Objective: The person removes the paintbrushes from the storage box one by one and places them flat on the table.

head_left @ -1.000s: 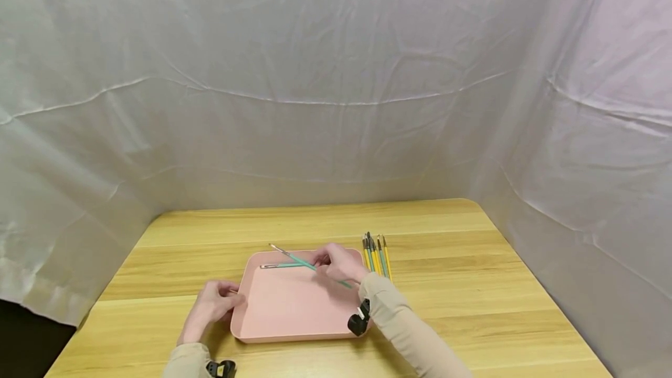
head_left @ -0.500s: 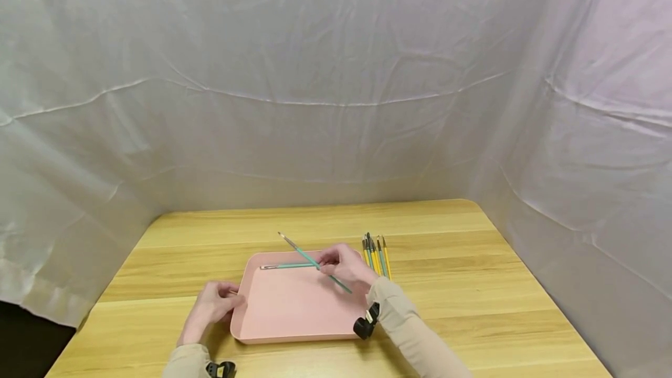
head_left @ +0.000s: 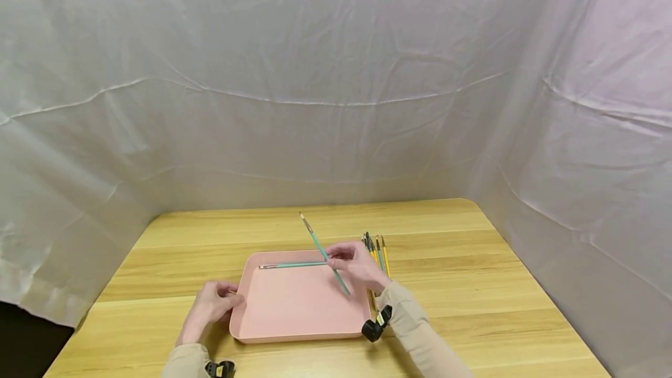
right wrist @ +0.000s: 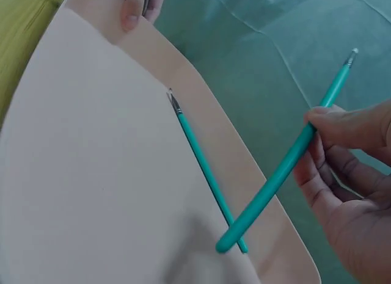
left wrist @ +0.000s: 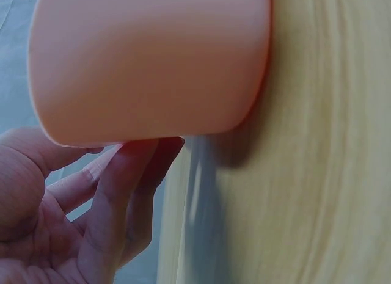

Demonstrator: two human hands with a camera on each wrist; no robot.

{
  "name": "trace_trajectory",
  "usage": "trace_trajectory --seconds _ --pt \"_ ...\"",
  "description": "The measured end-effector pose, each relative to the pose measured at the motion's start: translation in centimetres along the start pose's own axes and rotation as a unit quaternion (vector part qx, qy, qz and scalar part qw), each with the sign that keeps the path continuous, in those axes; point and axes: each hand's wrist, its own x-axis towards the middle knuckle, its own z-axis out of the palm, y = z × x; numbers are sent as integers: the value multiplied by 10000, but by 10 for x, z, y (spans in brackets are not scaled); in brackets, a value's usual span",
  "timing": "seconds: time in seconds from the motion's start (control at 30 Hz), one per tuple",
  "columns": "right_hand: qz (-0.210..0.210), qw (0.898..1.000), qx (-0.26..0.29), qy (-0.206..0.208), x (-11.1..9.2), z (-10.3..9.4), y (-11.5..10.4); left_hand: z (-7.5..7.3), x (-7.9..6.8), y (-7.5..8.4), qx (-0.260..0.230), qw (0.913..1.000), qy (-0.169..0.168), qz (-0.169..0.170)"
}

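Note:
My right hand (head_left: 362, 264) pinches a teal-handled paintbrush (head_left: 317, 242) between thumb and fingers, above the back right of a shallow pink tray (head_left: 294, 308). The brush's bristles point up and away, and its handle end slants down over the tray, as the right wrist view shows. Inside the tray, along its back wall, lies a second teal paintbrush (right wrist: 201, 162); the held brush's handle overlaps its end in that view. My left hand (head_left: 210, 306) grips the tray's left edge, thumb at the rim and fingers against the outer wall (left wrist: 153, 82).
Just right of the tray, several paintbrushes (head_left: 382, 252) with yellow and teal handles lie side by side on the wooden table (head_left: 472, 308), partly hidden by my right hand and sleeve. Grey cloth (head_left: 336, 133) hangs behind the table and at both sides.
My right hand has moved a little to the right, and the brush in it has swung steeper, its bristle end rising away from the tray. The left hand and tray have stayed put.

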Motion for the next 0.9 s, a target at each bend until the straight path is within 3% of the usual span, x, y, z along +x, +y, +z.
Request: trace_trajectory --seconds 0.3,0.57,0.9 --pt "174 9954 585 738 -10 -10 3 0 0 0 4 10000 7 4" --pt "64 9879 1067 1127 -21 -22 11 0 1 0 19 10000 -42 15" --pt "95 9661 1886 1762 -31 -32 21 0 0 1 -20 10000 -20 -53"
